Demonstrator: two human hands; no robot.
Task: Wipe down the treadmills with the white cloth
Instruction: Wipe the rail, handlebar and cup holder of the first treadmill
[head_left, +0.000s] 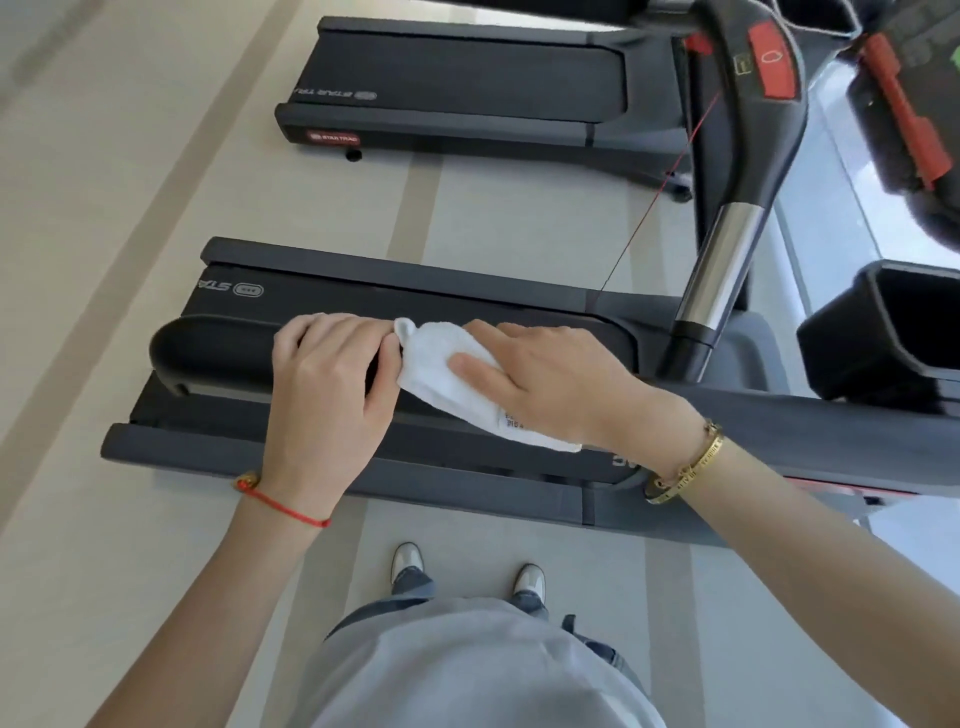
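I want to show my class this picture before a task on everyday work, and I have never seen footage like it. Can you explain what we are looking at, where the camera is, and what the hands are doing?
There is no robot here: a person wears a camera on the head, so the single head view looks down past their own arms to their shoes. The floor holds two dark treadmills: the near treadmill lies just in front of the person, and a second treadmill lies beyond it. The long black bar at hand level is the near machine's handrail. The left hand curls over that handrail and touches one end of the white cloth. The right hand lies flat on the cloth, fingers straight, pressing it onto the rail to wipe it.
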